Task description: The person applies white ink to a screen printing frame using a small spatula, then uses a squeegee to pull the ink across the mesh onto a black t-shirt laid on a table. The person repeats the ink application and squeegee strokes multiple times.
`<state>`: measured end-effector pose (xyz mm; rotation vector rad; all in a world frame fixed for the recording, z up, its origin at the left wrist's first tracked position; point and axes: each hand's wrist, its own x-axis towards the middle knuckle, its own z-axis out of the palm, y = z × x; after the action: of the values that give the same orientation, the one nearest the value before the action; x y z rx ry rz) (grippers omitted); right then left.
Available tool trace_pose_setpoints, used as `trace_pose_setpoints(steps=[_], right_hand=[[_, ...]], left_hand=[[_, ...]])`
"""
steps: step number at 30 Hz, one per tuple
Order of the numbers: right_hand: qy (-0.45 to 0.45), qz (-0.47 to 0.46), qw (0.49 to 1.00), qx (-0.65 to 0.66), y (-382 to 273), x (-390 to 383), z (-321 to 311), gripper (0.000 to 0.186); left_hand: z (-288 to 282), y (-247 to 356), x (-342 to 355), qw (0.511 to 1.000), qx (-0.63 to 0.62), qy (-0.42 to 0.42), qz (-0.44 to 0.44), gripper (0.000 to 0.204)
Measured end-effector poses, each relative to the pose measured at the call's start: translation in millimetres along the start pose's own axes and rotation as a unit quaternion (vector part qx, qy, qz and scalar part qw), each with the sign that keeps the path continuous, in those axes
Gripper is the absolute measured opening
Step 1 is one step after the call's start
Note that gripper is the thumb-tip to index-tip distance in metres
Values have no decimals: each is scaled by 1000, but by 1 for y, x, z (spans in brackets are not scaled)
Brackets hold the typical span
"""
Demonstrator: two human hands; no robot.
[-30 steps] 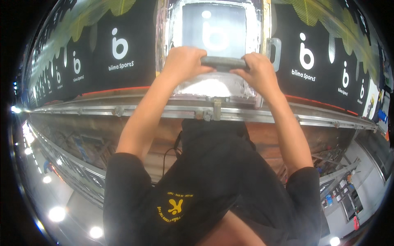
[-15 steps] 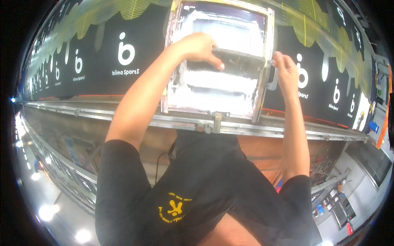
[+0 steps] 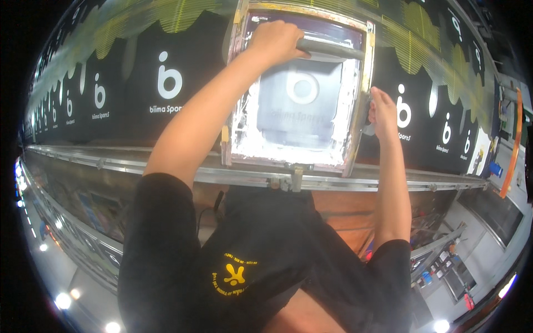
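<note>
A screen-printing frame (image 3: 366, 72), its pale mesh smeared with white ink, lies over dark fabric. My left hand (image 3: 276, 43) is closed on a long grey squeegee (image 3: 338, 50) near the frame's top end, with its arm crossing the frame's left side. My right hand (image 3: 382, 108) has its fingers curled round a grey handle (image 3: 367, 129) on the frame's right side, partly hidden by them. The near edge of the frame sits at a metal rail (image 3: 233, 173) with a clamp (image 3: 296, 178).
Dark fabric panels with white printed motifs (image 3: 119, 125) run along both sides on a long table under yellowish patches. An orange strip (image 3: 511, 141) and a blue object (image 3: 496, 168) are at the far right. Lights and shelving show along the lower edges.
My right hand has left the squeegee for the frame's side handle. My left hand, still on the squeegee, has moved up toward the frame's top end. The view has shifted.
</note>
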<state>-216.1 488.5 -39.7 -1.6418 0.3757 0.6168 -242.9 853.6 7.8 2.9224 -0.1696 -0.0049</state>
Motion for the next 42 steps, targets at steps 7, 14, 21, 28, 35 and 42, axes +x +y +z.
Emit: trace_pose_setpoints(steps=[7, 14, 21, 28, 35, 42], right_hand=[[24, -27, 999, 17, -21, 1, 3, 41], [141, -161, 977, -2, -27, -12, 28, 39], [124, -204, 969, 55, 24, -46, 192, 25], [134, -190, 972, -41, 32, -62, 334, 29], [173, -112, 966, -158, 36, -63, 355, 37], [168, -103, 968, -158, 29, -66, 354, 38]], left_hand=[[49, 84, -207, 994, 10, 100, 46, 48], [22, 115, -267, 990, -69, 125, 22, 54], [-38, -23, -334, 997, -45, 60, -28, 51], [-68, -124, -364, 996, 4, 52, -74, 43], [-88, -182, -335, 999, -36, 4, -14, 29], [-116, -244, -194, 998, 33, 18, -50, 44]])
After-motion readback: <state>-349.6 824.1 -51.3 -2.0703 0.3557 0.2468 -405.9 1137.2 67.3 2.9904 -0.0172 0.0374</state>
